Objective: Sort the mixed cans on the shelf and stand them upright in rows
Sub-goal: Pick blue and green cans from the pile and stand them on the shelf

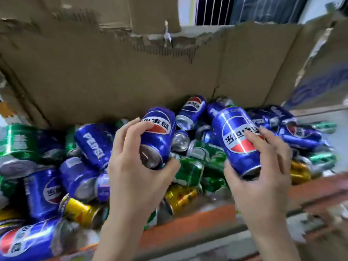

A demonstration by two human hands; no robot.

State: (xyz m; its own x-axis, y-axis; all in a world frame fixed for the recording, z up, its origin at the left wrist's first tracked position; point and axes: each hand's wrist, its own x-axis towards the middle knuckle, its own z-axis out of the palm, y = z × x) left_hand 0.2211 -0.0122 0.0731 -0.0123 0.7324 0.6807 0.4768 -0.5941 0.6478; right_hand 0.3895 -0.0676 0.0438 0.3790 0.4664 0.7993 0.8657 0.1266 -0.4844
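1. holding one blue pepsi can each, the hands are raised over the pile: the left hand (131,162) grips the left blue can (158,136) with fingers over its side and thumb under its end, and the right hand (263,174) grips the right blue can (237,140) the same way.
2. both held cans are tilted, logos upside down and the near ends pointing down toward the person; judged from this, each needs a turn of the wrist before it can stand upright.
3. to do the step well, pick a bare patch of shelf first; none shows here, so a spot likely has to be cleared among the heap toward the shelf's back wall.
4. set each can down flat on its base, one beside the other, blue with blue, then let go gently, since thin walls tip easily.
5. the mixed cans (190,166) lie on their sides across the shelf, blue, green and gold ones jumbled, none standing in a row yet.
6. the cans are smooth, glossy metal cylinders with silver ends; some look dented, and those may wobble.
7. torn brown cardboard (113,72) backs the shelf, rough at its ripped top edge, and an orange front edge (188,223) runs along the near side.
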